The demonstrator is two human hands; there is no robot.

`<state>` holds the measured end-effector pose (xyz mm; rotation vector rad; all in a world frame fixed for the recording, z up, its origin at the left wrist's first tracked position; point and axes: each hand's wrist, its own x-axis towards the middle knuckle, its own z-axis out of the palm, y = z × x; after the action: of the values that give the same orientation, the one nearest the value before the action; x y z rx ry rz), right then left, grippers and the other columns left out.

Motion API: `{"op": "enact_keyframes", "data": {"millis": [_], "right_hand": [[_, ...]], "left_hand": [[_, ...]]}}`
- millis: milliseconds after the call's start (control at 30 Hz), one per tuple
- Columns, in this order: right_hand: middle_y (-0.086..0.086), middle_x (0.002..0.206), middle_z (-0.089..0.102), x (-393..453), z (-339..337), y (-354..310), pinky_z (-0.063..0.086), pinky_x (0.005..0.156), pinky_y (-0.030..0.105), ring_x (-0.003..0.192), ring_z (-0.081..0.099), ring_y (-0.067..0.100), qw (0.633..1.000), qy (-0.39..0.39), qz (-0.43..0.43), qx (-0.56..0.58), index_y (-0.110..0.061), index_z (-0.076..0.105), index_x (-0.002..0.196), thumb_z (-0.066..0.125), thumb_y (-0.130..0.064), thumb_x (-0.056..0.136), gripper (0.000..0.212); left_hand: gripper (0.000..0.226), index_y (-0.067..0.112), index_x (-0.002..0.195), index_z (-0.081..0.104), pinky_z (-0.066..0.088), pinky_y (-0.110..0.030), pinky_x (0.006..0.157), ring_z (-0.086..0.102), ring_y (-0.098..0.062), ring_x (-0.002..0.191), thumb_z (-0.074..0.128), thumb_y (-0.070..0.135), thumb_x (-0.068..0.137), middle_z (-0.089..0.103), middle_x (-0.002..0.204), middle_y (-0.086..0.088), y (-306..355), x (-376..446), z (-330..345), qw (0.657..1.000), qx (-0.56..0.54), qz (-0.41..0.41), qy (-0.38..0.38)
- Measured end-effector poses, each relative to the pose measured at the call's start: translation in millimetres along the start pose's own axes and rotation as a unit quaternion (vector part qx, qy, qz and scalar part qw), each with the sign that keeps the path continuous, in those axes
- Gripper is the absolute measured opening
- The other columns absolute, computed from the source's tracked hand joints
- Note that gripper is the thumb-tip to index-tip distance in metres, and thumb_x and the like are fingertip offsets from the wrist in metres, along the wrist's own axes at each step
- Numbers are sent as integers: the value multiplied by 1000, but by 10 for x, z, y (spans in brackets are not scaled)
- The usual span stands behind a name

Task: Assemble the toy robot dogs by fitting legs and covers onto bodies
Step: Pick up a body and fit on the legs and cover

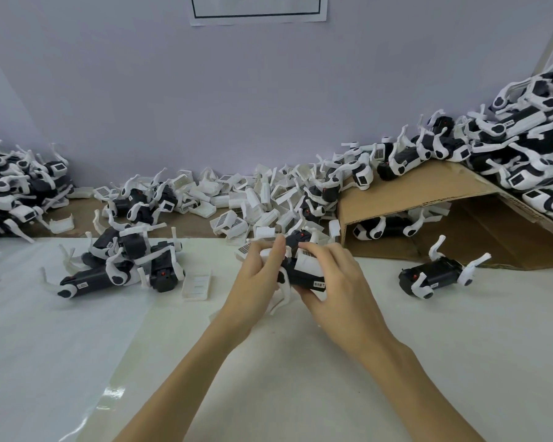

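Two hands on one black body point(296, 272), centre desk point(428, 362); left hand point(256, 275) grips its 9 o'clock end, right hand point(332, 279) pinches white cover point(310, 264) onto its top; long axis roughly 11-to-5; spare covers point(256, 199) piled at 12 o'clock.

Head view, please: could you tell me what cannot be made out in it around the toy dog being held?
- Toy dog body: its left end is covered by the left hand.
- White cover: whether it is seated is hidden by the right hand.
- Body label: too small to read.
- Wall paper sheet: cut off by the top edge.
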<state>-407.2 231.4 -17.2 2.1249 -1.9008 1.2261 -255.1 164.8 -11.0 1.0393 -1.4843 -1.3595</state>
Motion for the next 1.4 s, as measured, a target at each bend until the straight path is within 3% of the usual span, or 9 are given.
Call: {"op": "enact_keyframes", "data": {"millis": [167, 400, 567, 700, 967, 1067, 1200, 1267, 1400], "right_hand": [[-4, 128, 54, 4, -12, -11, 51, 98, 37, 119, 54, 19, 1000, -12, -6, -15, -22, 55, 143, 83, -26, 88, 62], [-2, 122, 66, -28, 22, -59, 52, 86, 35, 102, 64, 23, 996, -10, -25, -85, -18, 60, 136, 85, -23, 84, 58], [-4, 118, 72, -15, -4, -49, 51, 84, 33, 97, 66, 23, 996, -5, -34, -87, -21, 66, 131, 86, -21, 83, 52], [-3, 120, 70, -8, -2, -56, 50, 92, 36, 110, 64, 23, 996, -5, -37, -78, -17, 63, 135, 80, -19, 87, 51], [-9, 112, 76, 21, -29, -73, 44, 90, 23, 102, 57, 11, 995, 44, -54, -66, -21, 69, 130, 87, -21, 82, 51], [-16, 125, 69, 43, -114, -13, 48, 100, 27, 118, 60, 6, 993, -69, 6, 94, -30, 62, 139, 79, -24, 91, 51], [-14, 132, 69, 120, -390, 50, 48, 105, 23, 127, 61, 3, 907, -208, 100, 353, -30, 62, 140, 56, -34, 104, 36], [-11, 135, 68, 137, -444, 76, 44, 112, 30, 131, 58, 7, 909, -219, 91, 343, -28, 63, 140, 50, -35, 108, 35], [-12, 119, 70, 103, -399, 78, 47, 106, 34, 116, 64, 8, 918, -269, 65, 283, -25, 66, 129, 59, -26, 107, 23]], "left_hand": [[44, 33, 119, 66, 48, -18, 74, 68, -3, 85, 47, 68, 100, 74, 104, 1, 22, -20, 4, 999, 24, 34, 12], [37, 29, 115, 67, 47, -7, 66, 65, 9, 80, 45, 58, 107, 69, 97, 21, 14, -28, 39, 998, 49, 48, 6], [41, 30, 111, 68, 47, -16, 72, 66, 3, 83, 45, 64, 104, 72, 97, 17, 20, -46, 46, 998, 48, 40, 11], [62, 35, 114, 65, 49, -16, 72, 68, 1, 81, 53, 89, 85, 74, 98, 16, 86, -60, 23, 998, 47, 28, -21], [51, 25, 109, 66, 52, -17, 63, 65, -1, 68, 63, 71, 88, 71, 80, 16, 105, -41, 0, 993, 90, 82, 3], [23, 27, 106, 66, 48, -16, 59, 63, -1, 64, 72, 48, 99, 70, 78, 13, 127, -46, -39, 987, 98, 126, 2], [19, 30, 108, 66, 54, -23, 67, 66, -9, 89, 68, 39, 92, 70, 101, 11, 147, -85, -140, 966, 124, 227, -26], [17, 32, 107, 66, 49, -25, 85, 59, -16, 107, 65, 41, 92, 70, 107, 14, 130, -115, -166, 936, 186, 300, -8], [22, 17, 107, 68, 40, -38, 92, 55, -3, 105, 58, 33, 97, 67, 103, 16, 132, -112, -173, 868, 249, 430, 4]]}}
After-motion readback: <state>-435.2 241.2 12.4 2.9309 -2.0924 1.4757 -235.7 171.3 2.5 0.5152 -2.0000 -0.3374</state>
